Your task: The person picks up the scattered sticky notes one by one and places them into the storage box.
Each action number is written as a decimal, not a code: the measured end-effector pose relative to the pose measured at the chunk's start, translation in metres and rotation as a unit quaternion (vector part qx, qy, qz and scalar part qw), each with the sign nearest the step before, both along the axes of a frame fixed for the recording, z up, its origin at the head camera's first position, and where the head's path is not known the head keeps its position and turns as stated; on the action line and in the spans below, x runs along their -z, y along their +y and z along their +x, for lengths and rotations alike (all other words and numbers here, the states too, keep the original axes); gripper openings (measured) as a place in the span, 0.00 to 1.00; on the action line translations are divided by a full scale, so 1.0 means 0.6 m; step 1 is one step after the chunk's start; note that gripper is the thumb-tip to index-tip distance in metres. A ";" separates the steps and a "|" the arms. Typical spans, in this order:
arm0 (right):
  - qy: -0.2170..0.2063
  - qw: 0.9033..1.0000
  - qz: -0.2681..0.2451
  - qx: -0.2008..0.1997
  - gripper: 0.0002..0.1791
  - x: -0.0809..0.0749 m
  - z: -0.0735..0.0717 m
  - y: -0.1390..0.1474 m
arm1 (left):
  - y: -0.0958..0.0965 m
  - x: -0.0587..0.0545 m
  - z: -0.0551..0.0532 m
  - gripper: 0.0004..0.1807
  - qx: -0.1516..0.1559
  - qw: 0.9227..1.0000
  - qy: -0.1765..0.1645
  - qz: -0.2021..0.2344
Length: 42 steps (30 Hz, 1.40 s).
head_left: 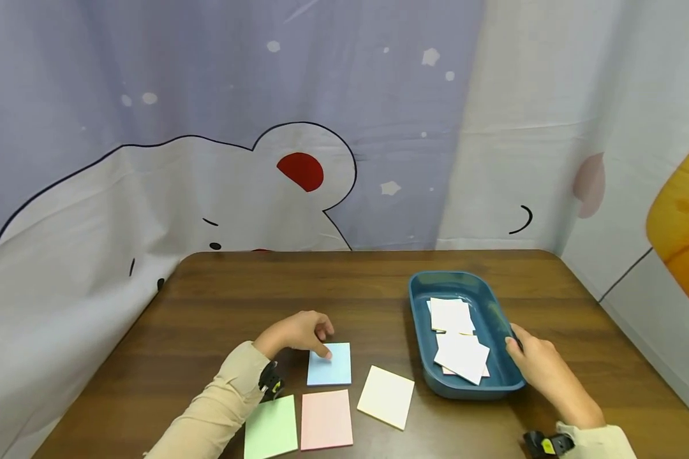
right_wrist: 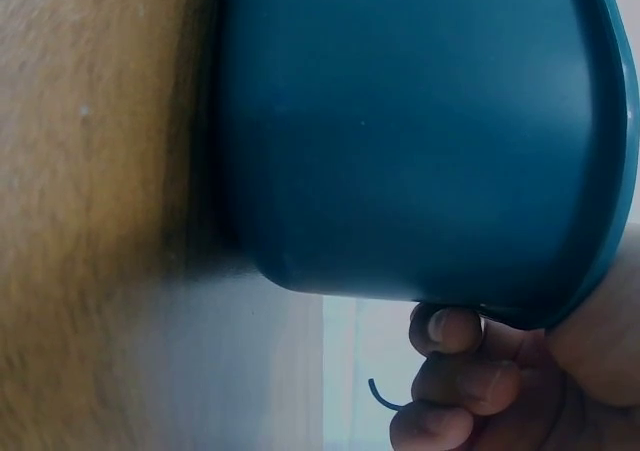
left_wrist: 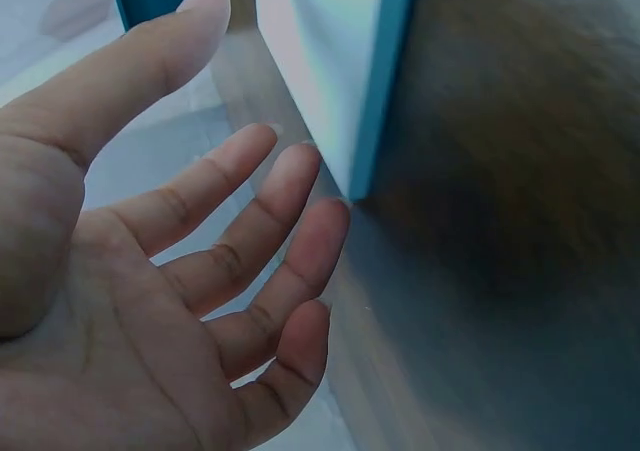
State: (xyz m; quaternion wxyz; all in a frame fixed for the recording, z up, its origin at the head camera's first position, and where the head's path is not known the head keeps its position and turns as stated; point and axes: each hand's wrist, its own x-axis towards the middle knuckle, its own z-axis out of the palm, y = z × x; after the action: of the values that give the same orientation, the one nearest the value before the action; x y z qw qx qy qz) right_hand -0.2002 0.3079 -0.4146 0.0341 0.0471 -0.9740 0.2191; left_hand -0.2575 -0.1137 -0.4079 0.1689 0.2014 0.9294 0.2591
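My left hand point(head_left: 298, 331) hovers at the upper left of a light blue sticky note pad point(head_left: 332, 373), its thumb overlapping the pad's top edge in the head view. In the left wrist view the fingers are spread loosely, with fingertips right beside the edge of the pad point(left_wrist: 325, 61) and nothing gripped. My right hand point(head_left: 542, 364) holds the right rim of a dark blue plastic bin point(head_left: 496, 363). Seen from the right wrist, its fingers point(right_wrist: 465, 383) curl under the lip of the bin point(right_wrist: 420, 151). White square papers point(head_left: 462, 357) lie inside, with bits of pink and blue showing beneath.
Nearer the front of the wooden table point(head_left: 373, 306) lie a green pad point(head_left: 272, 428), a pink pad point(head_left: 326, 421) and a cream pad point(head_left: 386, 397) turned at an angle. A patterned curtain point(head_left: 390, 127) hangs behind the table.
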 end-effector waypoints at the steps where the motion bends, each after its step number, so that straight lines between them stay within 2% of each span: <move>1: 0.001 1.000 0.000 0.001 0.26 0.000 0.000 0.002 | -0.001 0.000 0.001 0.21 0.000 1.000 0.002 -0.002; 14: 0.002 1.000 -0.001 0.005 0.26 -0.002 -0.001 0.005 | 0.009 0.003 0.015 0.19 -0.027 0.998 0.032 -0.050; 20: 0.003 1.000 -0.004 0.002 0.26 -0.003 -0.002 0.002 | 0.009 0.004 0.016 0.16 -0.027 0.997 0.034 -0.057; 35: 0.006 1.000 -0.010 0.002 0.26 0.001 0.001 -0.001 | 0.009 0.007 0.015 0.15 -0.030 0.996 0.031 -0.073; 42: -0.011 1.000 -0.009 0.009 0.26 -0.001 0.002 -0.002 | 0.008 0.006 0.016 0.15 -0.026 0.996 0.036 -0.076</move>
State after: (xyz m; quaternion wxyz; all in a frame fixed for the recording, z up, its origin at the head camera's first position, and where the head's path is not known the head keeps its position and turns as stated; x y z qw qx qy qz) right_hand -0.1991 0.3067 -0.4139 0.0254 0.0357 -0.9726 0.2284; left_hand -0.2477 -0.1091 -0.4115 0.1430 0.1733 0.9569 0.1842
